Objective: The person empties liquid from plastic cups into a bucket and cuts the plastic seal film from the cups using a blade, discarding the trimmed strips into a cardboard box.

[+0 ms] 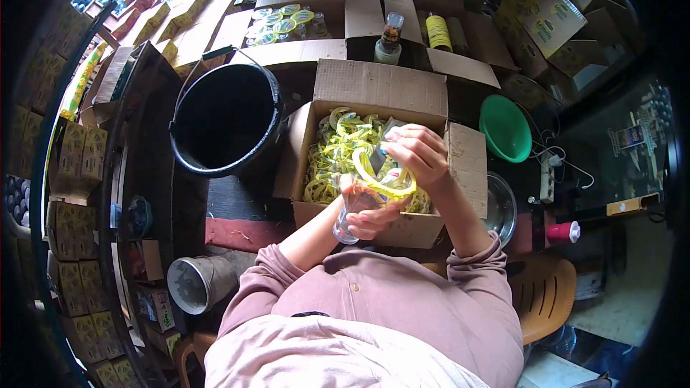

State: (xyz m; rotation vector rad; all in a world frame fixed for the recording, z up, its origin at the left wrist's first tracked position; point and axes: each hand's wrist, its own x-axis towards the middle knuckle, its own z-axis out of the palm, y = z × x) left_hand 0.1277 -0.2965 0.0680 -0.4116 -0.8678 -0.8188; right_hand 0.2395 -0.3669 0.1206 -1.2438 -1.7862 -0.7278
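My left hand (372,218) is wrapped round a clear plastic cup (346,228), tilted over the near side of an open cardboard box (381,85). A yellow printed rim strip (394,191) curves at the cup's mouth, partly loose from it. Just above the strip, my right hand (418,152) is closed, its fingers pinched. A dark flat piece shows beside those fingers; whether it is a blade or a bit of film I cannot make out. Many yellow-green plastic strips (345,147) fill the box below both hands.
A black bucket (224,118) stands left of the box, a grey bucket (190,286) lower left. On the right are a green basin (505,129), a metal bowl (502,208) and a power strip (548,178). Behind, one carton holds lidded cups (286,23); a jar (388,49) stands nearby.
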